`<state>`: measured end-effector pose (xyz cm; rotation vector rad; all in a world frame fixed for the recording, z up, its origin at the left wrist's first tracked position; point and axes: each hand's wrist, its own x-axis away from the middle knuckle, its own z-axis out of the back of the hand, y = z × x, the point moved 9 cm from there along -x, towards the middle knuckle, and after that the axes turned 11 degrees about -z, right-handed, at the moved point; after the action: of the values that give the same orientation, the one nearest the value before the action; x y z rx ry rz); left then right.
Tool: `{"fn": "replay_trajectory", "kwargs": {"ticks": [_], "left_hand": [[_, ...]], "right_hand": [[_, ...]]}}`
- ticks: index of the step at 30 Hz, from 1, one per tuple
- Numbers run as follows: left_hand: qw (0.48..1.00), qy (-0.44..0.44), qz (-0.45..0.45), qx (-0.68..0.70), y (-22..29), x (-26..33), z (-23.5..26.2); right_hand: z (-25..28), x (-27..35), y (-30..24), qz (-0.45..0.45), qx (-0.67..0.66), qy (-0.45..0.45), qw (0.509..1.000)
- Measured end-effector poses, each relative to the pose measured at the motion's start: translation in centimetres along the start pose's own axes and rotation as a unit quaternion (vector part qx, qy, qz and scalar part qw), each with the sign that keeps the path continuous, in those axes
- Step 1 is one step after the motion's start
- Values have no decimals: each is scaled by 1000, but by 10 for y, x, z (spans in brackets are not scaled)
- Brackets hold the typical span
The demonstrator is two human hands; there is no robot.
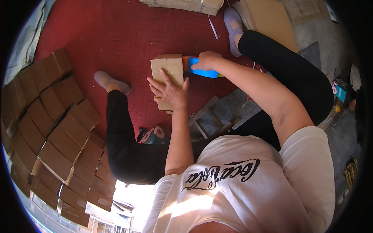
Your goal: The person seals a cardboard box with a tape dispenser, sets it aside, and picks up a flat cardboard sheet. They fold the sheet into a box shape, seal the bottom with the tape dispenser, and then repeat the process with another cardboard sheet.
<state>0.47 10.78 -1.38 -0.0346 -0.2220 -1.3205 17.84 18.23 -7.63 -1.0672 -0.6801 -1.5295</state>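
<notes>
Bracing a small cardboard box (pixel 175 73) with a blue dispenser (pixel 204 72) beside it

Holding the box in place at 11 o'clock, over the red floor covering (pixel 116 39), with left hand (pixel 171 93) flat on the upward face, fingers spread wide, thumb toward the 3 o'clock edge. Gripping the dispenser just past 12 o'clock with right hand (pixel 210 60), fingers wrapped round the blue body, fingertips partly out of sight. Pointing its orange end at the 3 o'clock side of the box; impossible to tell whether touching or slightly apart. Probably at the sealing step, to judge by this pose, though without any clearly visible strip of tape. Seems to call next for pressing firmly with left hand, then drawing the dispenser along the seam, with left fingers clear of its path. Worth guarding against a skidding box or crooked tape. Stacked between 8 and 9 o'clock: similar brown boxes (pixel 58 151), perhaps finished
</notes>
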Motion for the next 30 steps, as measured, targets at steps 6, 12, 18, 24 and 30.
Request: {"fn": "replay_trajectory", "kwargs": {"ticks": [6, 12, 18, 24, 30], "left_hand": [[1000, -17, 3, 14, 4, -1, 0], [1000, -12, 6, 22, -1, -1, 1], [1000, 10, 4, 20, -2, -3, 5], [998, -18, 22, 49, -32, -19, 0], [998, -8, 14, 69, -46, -22, 9]], "right_hand": [[-25, -2, -8, -83, -4, 78, 993], [-20, -39, 47, -112, -102, 281, 948], [-39, -58, 67, -71, -73, 280, 955], [-20, -34, 70, -53, -31, 412, 909], [-11, 6, 18, 97, -276, 473, 831]]}}
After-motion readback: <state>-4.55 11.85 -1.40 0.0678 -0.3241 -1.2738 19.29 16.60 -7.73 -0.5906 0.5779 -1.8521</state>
